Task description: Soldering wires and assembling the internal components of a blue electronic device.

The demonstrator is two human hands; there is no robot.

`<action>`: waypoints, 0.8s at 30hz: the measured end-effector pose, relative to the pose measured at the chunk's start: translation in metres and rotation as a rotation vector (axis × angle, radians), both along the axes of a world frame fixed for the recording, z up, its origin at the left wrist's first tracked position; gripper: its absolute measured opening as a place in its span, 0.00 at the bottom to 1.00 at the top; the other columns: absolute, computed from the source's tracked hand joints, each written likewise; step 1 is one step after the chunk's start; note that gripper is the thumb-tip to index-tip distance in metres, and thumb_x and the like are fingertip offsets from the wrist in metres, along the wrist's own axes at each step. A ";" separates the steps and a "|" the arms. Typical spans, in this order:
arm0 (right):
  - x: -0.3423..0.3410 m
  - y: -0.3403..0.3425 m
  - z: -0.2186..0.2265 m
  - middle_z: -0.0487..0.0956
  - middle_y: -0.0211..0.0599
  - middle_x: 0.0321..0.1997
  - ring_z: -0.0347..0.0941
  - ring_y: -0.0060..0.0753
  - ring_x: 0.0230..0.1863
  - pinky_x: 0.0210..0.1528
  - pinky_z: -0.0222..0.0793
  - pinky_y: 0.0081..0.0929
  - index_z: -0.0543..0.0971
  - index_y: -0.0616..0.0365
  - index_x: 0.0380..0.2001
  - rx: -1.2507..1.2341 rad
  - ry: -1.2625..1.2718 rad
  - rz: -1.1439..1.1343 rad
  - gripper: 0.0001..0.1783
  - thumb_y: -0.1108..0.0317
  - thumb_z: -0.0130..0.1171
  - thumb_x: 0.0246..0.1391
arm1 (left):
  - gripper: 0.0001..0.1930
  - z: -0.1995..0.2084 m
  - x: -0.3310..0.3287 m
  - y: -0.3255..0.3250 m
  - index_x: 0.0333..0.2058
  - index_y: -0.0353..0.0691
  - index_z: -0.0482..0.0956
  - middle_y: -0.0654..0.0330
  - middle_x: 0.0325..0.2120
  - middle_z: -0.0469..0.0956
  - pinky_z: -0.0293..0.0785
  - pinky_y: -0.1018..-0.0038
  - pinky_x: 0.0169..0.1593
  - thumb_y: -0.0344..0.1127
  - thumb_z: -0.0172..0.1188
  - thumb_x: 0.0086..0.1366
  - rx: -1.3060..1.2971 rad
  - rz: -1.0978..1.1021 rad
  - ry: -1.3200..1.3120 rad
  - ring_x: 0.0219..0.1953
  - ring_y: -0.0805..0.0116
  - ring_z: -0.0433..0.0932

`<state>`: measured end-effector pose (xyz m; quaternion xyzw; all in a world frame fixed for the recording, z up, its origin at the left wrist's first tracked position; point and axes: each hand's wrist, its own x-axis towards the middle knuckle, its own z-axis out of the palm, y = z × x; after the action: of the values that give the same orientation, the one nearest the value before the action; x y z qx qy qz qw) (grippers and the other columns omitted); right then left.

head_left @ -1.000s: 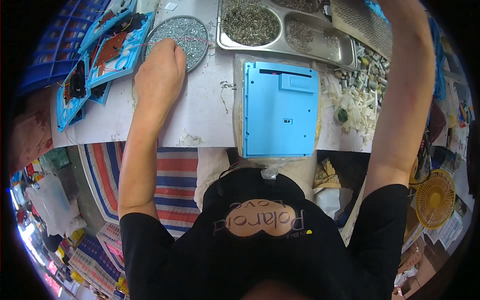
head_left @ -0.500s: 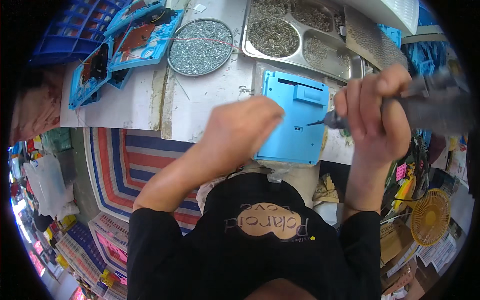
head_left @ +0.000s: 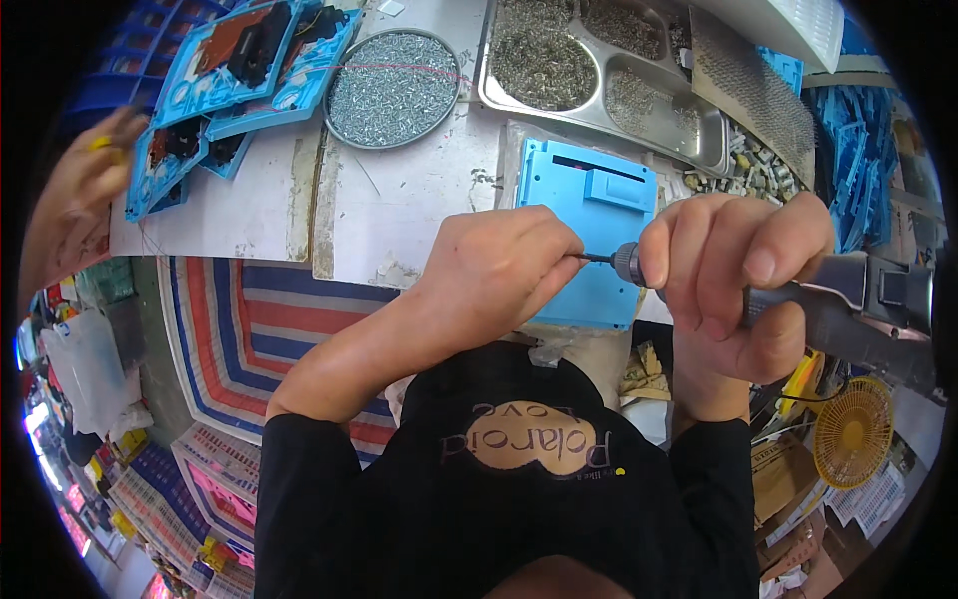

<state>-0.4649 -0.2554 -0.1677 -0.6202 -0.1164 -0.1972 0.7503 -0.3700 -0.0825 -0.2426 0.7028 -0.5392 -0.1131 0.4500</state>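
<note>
My right hand (head_left: 743,270) is wrapped round a dark electric screwdriver (head_left: 838,319), held level with its bit (head_left: 597,258) pointing left. At the bit's tip, the thumb and fingers of my left hand (head_left: 499,262) are pinched together; whatever they hold is too small or hidden to make out. Below both hands a light blue plastic casing (head_left: 569,225) lies on a clear plastic bag at the table's near edge. It has a slot and a raised block on its upper part. My left hand covers its lower left part.
A round dish of small silvery screws (head_left: 439,130) stands beyond my left hand. Right of it is a steel compartment tray (head_left: 589,122) of small metal parts. Stacked blue casings (head_left: 215,110) with wires lie far left, near another person's hand (head_left: 95,165). Blue parts (head_left: 848,150) are heaped at right.
The screwdriver's bit and my left fingertips have come together over the casing. At far left, another person's hand has appeared and the stacked casings have shifted, one now lying flatter on top.
</note>
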 end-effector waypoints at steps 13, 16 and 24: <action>-0.090 -0.016 -0.014 0.75 0.30 0.21 0.71 0.28 0.23 0.36 0.71 0.34 0.73 0.55 0.43 0.119 0.112 -0.026 0.17 0.63 0.68 0.58 | 0.07 -0.004 0.000 -0.014 0.31 0.37 0.77 0.54 0.40 0.83 0.77 0.61 0.47 0.29 0.67 0.60 -0.026 -0.116 -0.052 0.43 0.54 0.82; -0.102 -0.004 -0.022 0.75 0.32 0.21 0.71 0.30 0.22 0.35 0.71 0.35 0.73 0.56 0.41 0.118 0.159 -0.114 0.17 0.64 0.70 0.56 | 0.09 -0.023 -0.004 -0.020 0.29 0.38 0.75 0.55 0.47 0.82 0.73 0.56 0.57 0.30 0.68 0.59 -0.091 -0.198 -0.129 0.53 0.54 0.79; -0.090 0.004 -0.033 0.73 0.26 0.17 0.71 0.28 0.17 0.26 0.73 0.31 0.71 0.53 0.34 -0.234 0.097 -0.064 0.20 0.54 0.71 0.57 | 0.10 -0.028 -0.008 -0.020 0.29 0.38 0.74 0.57 0.49 0.83 0.71 0.54 0.61 0.31 0.67 0.60 -0.060 -0.185 -0.132 0.57 0.55 0.78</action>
<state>-0.5551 -0.2516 -0.2004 -0.7158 -0.0823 -0.1756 0.6709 -0.3779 -0.1029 -0.2710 0.6423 -0.6332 -0.0913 0.4221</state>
